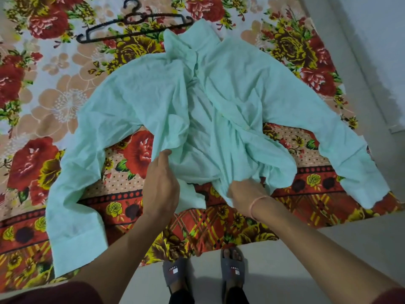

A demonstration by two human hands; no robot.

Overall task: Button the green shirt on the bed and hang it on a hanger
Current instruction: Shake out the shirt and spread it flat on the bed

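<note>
Pale green long-sleeved shirt [241, 84] lies unbuttoned on flowered bed [43, 88], just below black plastic hanger [133, 20]. Left hand [161, 187] grip pinches front panel; right hand [245, 194] grasps bunched hem. Risk: crumpled fronts misalign, buttons mismatched.

Dark-red sleeves, a pink wristband, grey slides.
Dark-red sleeves [54, 292] show only in the lower left and lower right corners of the frame, and the forearms beyond them are uncovered. A thin pink band [255, 204] circles the wrist just behind the right hand [245, 194]. At bottom centre, a pair of grey open-toed slides [233, 267] each carry white lettering and a small red, white and blue flag patch on the strap. Dark trousers [180, 298] show at the ankles.
</note>
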